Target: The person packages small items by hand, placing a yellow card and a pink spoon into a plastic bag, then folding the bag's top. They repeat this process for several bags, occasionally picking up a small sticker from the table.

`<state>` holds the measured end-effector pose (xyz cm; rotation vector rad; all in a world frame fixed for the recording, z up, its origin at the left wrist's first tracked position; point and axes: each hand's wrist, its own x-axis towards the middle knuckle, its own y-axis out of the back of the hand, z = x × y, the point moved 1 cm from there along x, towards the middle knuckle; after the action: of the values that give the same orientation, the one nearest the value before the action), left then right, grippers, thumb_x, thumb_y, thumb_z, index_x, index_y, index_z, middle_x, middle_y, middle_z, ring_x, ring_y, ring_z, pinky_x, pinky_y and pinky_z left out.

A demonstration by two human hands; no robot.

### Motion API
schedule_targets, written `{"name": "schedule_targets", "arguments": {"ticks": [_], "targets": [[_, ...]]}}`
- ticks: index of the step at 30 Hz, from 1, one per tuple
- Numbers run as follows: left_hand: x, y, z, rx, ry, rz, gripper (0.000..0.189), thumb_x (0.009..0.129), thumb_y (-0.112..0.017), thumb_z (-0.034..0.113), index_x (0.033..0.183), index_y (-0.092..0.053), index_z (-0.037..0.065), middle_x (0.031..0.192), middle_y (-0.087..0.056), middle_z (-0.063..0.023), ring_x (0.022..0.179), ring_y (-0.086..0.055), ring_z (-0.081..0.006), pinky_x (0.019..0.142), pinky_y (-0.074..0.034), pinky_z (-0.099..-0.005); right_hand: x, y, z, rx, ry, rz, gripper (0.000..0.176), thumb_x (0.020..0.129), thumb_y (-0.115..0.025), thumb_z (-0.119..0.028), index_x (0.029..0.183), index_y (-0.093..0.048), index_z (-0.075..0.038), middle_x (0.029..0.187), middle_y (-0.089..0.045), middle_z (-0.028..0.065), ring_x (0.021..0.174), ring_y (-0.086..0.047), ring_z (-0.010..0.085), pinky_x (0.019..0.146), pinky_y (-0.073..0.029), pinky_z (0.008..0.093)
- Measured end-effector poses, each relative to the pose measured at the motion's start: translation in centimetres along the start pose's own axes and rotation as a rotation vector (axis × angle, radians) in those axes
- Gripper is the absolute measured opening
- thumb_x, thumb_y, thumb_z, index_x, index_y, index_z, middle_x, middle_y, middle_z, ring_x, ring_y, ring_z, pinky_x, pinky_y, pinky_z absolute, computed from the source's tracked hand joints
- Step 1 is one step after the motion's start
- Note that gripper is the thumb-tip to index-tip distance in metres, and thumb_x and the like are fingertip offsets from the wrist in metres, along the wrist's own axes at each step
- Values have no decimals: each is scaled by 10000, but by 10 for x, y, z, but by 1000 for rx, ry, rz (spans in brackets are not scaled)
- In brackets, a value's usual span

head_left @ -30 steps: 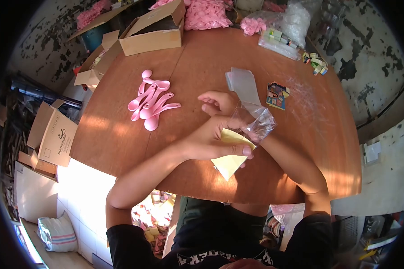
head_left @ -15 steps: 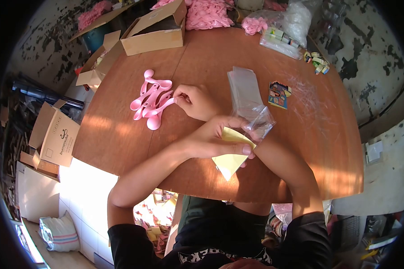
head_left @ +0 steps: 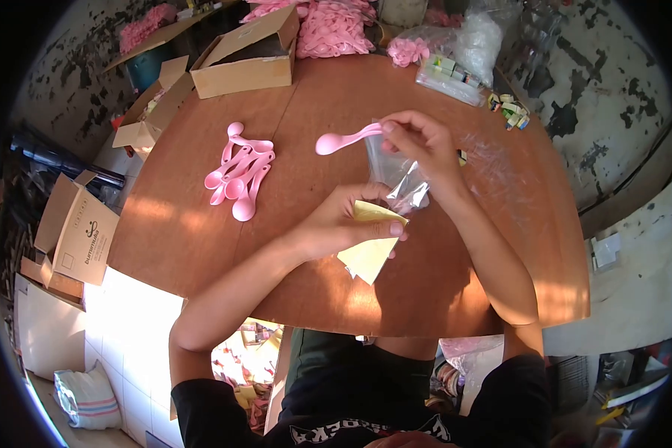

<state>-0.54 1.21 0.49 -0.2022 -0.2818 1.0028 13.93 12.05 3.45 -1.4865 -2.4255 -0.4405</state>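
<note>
My left hand [head_left: 328,224] is closed around a folded yellow paper card [head_left: 369,250] and the mouth of a clear plastic bag [head_left: 412,196]. Higher up, my right hand [head_left: 429,145] pinches the handle end of a pink plastic spoon [head_left: 334,142], its round bowl pointing left. More pink spoons [head_left: 239,170] lie in a loose pile on the table, left of both hands. Under my right hand is a stack of clear plastic bags [head_left: 384,153], partly covered. A small printed card [head_left: 463,158] shows only at its edge behind my right wrist.
The brown table [head_left: 306,112] has an open cardboard box [head_left: 250,75] at its far left. Bulk pink spoons [head_left: 336,30] and a clear bag of small boxes [head_left: 448,81] line the far edge. Several small boxes [head_left: 509,112] sit at the far right.
My right hand has moved from the spoon pile back to the right and now lifts one pink spoon. The left hand still holds the card and bag. The whole view has shifted slightly.
</note>
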Motion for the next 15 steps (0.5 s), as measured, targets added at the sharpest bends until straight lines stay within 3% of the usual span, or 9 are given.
{"name": "schedule_targets", "arguments": {"ticks": [4,9,15], "targets": [[7,6,-8,133,-39,121,337,871,-707,112,1158,-567,2,918,-676,-73,781,-678,-150,660,-556,-269,-17,47,-33,-148,189,173,192,899,-642,-58,1075,-622,17,923,-673,72,799,-636,96,716,-524,229],[10,13,-14,288,9,280,345,865,-719,127,1154,-582,-1,886,-674,-48,789,-650,-110,671,-533,-260,-30,75,-65,-28,344,396,210,894,-630,-21,1096,-610,30,928,-675,78,806,-643,114,723,-525,235],[10,9,-11,498,-37,282,333,845,-740,134,1128,-611,16,874,-668,-27,773,-611,-68,671,-501,-249,-42,53,-74,-20,328,260,205,898,-641,-38,1091,-626,31,943,-680,94,835,-663,133,703,-533,237]]}}
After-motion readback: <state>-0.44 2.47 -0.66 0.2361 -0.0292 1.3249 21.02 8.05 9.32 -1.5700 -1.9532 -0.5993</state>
